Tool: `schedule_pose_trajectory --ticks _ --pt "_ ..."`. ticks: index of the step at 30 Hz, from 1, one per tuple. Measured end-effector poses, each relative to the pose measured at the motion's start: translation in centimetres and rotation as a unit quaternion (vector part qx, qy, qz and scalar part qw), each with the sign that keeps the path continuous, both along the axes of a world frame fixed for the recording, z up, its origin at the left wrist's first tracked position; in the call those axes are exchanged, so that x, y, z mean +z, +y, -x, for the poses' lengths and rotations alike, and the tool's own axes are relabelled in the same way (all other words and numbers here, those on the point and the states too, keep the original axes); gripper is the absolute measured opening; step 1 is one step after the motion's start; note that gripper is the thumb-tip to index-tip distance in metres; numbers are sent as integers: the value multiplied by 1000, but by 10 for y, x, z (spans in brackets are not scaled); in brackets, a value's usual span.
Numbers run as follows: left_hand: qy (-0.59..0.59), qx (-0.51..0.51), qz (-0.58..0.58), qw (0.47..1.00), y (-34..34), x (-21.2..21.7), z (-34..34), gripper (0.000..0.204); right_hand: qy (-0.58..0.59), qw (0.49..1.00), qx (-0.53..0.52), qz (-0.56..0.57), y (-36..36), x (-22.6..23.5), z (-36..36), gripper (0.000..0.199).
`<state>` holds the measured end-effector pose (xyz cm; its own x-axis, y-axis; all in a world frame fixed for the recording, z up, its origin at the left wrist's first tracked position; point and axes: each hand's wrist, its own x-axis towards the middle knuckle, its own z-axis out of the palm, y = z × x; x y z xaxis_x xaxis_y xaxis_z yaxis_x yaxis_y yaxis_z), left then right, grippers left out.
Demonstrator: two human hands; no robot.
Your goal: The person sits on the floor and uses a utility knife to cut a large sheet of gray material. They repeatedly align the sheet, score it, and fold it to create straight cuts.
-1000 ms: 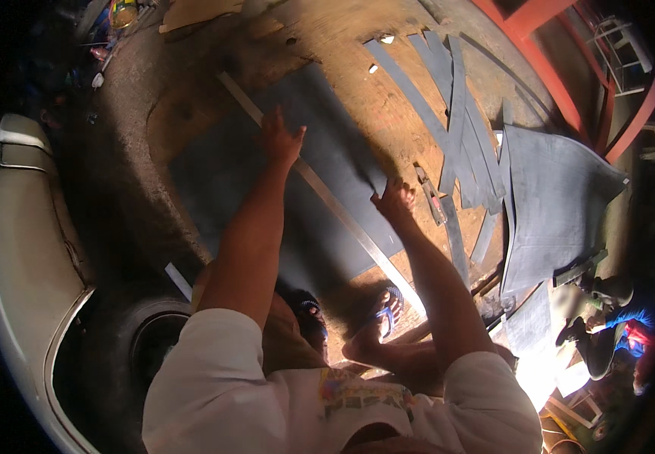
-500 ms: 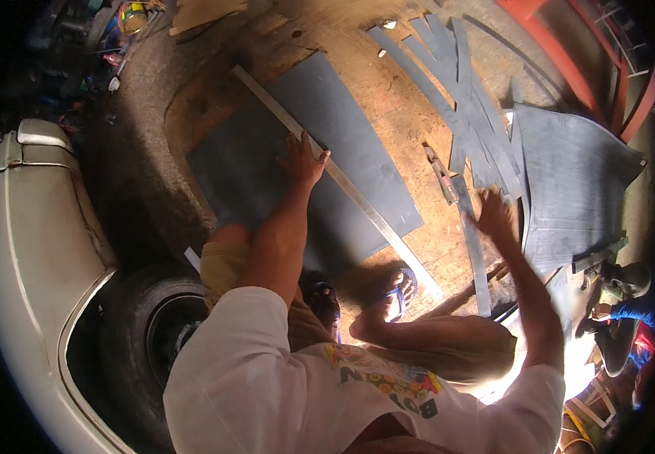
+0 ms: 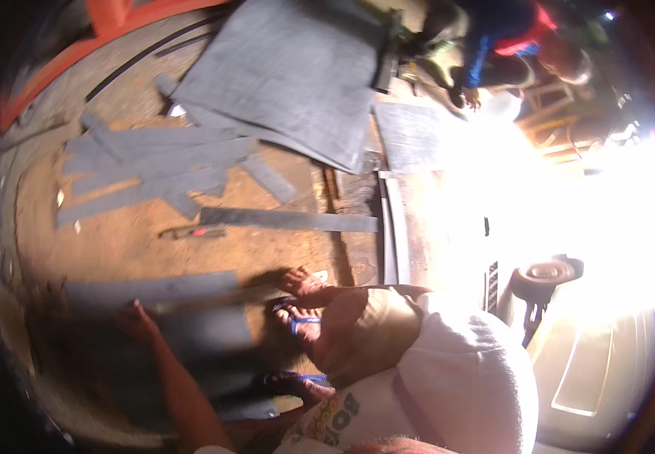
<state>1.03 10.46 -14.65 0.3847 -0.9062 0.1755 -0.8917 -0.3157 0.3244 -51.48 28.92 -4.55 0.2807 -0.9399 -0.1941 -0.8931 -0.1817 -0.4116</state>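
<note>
My left hand (image 3: 136, 321) rests flat, fingers spread, on a dark grey rubber-like sheet (image 3: 191, 333) lying on the dirt floor. It lies right next to a long pale straightedge (image 3: 206, 299) that crosses the sheet. My left forearm reaches to it from the lower edge. My right hand is hidden, out of sight behind my bent knee (image 3: 357, 325) and body. My feet in blue flip-flops (image 3: 297, 321) stand on the sheet's right side.
Several cut grey strips (image 3: 153, 170) and one long strip (image 3: 289, 220) lie on the floor beyond. A large grey sheet (image 3: 289, 76) lies at the top. A small red-handled tool (image 3: 191, 232) is nearby. Another person (image 3: 494, 45) crouches top right. A pale car (image 3: 592, 371) stands right.
The view has swung sharply, so the sheet now sits lower left. My left hand stays on the sheet by the straightedge. My right hand, seen reaching toward the strips before, has left the picture.
</note>
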Motion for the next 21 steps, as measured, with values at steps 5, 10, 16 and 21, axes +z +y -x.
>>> schedule_pose_trajectory --ticks 5,10,16,21 --pt "-55 -64 -95 992 -25 -12 19 77 -33 998 -42 16 31 -2 0 55" --pt "-58 -48 30 997 -50 31 -32 88 -75 996 -29 40 31 6 -36 47" --pt "33 48 -90 994 -22 60 46 94 -14 996 20 80 31 16 -8 39" --pt "-43 19 -21 999 -13 48 2 94 -69 995 21 65 9 24 -24 41"
